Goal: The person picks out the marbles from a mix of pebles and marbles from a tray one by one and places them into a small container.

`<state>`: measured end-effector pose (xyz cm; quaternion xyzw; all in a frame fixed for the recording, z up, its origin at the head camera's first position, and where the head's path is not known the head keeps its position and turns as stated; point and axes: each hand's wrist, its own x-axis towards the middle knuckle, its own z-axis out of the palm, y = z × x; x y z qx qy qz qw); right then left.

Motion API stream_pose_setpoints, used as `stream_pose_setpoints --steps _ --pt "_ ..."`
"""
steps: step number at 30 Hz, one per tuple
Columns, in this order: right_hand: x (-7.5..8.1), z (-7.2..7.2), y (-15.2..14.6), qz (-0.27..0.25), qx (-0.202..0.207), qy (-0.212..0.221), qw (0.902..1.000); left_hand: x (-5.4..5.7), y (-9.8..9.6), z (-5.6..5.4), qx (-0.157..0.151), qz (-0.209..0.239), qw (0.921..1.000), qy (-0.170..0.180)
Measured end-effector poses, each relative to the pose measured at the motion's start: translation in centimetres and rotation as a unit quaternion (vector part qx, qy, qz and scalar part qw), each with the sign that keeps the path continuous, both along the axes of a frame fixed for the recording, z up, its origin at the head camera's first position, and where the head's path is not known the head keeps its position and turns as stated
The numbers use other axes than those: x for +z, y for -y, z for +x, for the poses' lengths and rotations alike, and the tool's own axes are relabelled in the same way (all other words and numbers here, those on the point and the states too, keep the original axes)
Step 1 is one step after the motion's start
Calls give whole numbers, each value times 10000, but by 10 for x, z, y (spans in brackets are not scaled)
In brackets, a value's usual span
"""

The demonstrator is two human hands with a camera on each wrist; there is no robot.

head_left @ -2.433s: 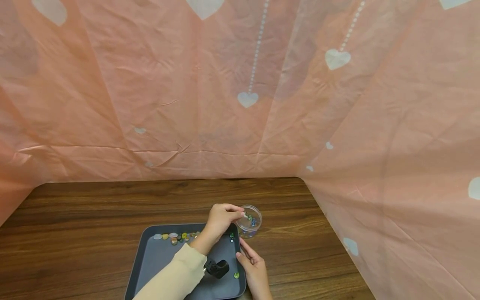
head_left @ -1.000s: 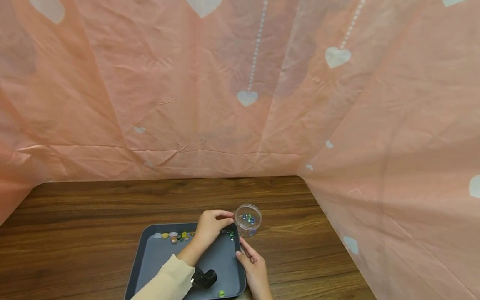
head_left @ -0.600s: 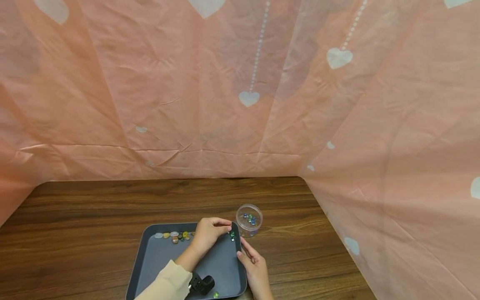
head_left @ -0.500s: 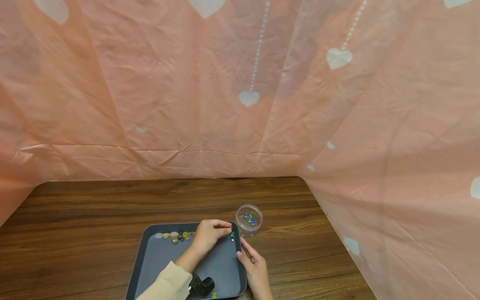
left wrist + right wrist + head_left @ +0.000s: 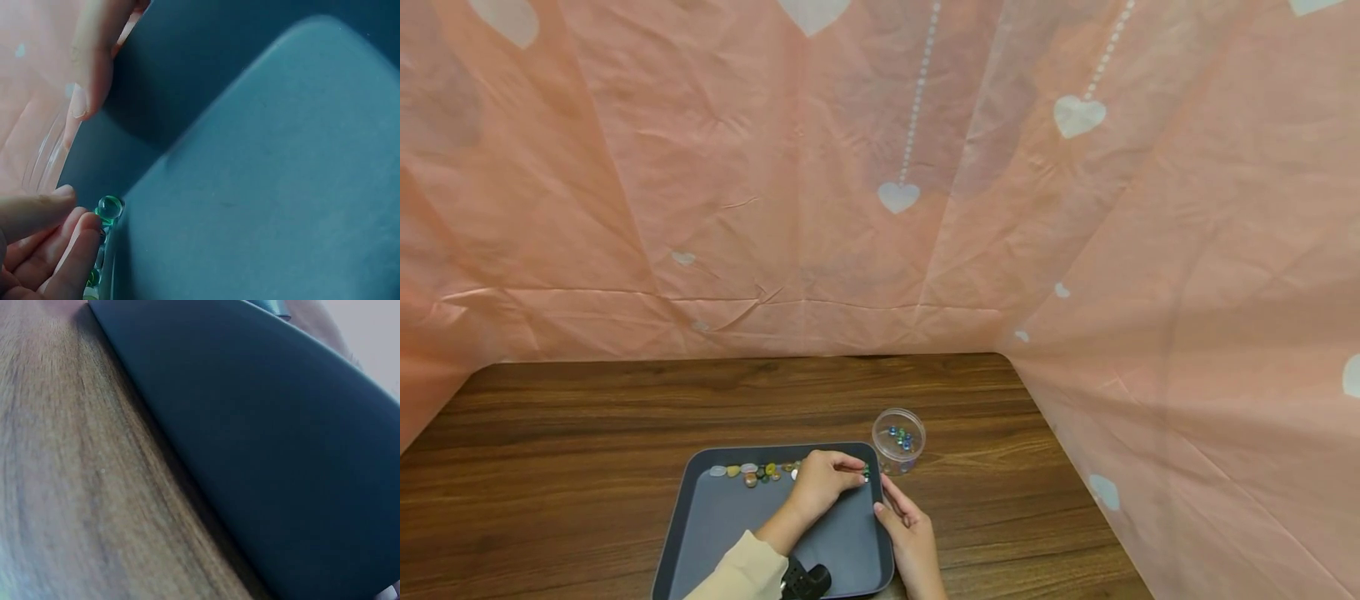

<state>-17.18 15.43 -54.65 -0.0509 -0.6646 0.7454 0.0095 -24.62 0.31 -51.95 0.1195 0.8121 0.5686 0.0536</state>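
My left hand reaches into the right back corner of the dark grey tray. In the left wrist view its thumb and fingertips stand apart, with a clear green glass marble right at the fingertips. More marbles line the tray's wall below, partly hidden by the fingers. My right hand grips the tray's right side, thumb over the rim and fingers along the outside. The right wrist view is mostly the tray's outer wall.
Just behind the tray's right corner stands a clear round jar with several blue and green marbles inside. Several coloured stones lie along the tray's back wall. A wood-grain table lies beneath, with a pink heart-patterned cloth around it.
My left hand has come back from the jar into the tray and slid down toward the marbles. A yellow-green marble rolled left along the tray's front and is now hidden. The right hand stays put.
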Motion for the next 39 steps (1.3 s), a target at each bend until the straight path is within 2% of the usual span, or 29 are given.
stream_pose_setpoints --steps 22,27,35,39 --pt "2 0 1 -42 20 45 10000 -4 -4 -3 80 -399 9991 -72" --pt "3 0 0 63 -56 62 9999 -3 -9 -4 77 -499 9986 -170" --pt "4 0 -1 79 -62 102 9999 -2 -14 -5 172 -872 9946 -526" --pt "1 1 0 36 -6 146 9999 -5 -10 -4 132 -787 9954 -530"
